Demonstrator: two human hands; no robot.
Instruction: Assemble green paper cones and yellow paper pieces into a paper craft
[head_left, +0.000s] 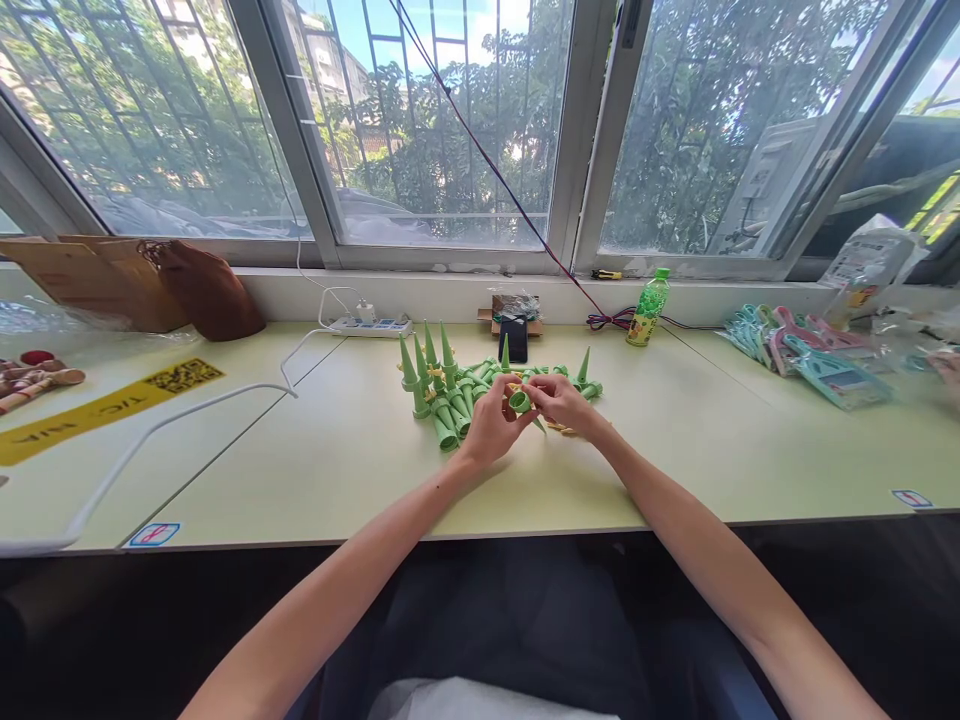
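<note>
Between my two hands is a small green plastic piece (pixel 520 402) with a round hollow end turned toward me. The fingers of my left hand (pixel 493 425) are closed on its left side. My right hand (pixel 564 402) pinches at its right edge; whether the fingertips also hold a smaller part is hidden. Just left of my hands lies a heap of green hollow cones (pixel 444 428), and several assembled green spikes (pixel 427 365) stand upright behind it. Small yellow pieces (pixel 564 430) lie under my right hand.
At the back are a black phone (pixel 513 340) against a small box, a power strip (pixel 371 327) and a green bottle (pixel 648 310). Pastel plastic items (pixel 817 345) lie right, near another person's hand (pixel 949 370). A white cable (pixel 202 397) and brown pouch (pixel 206 292) are left.
</note>
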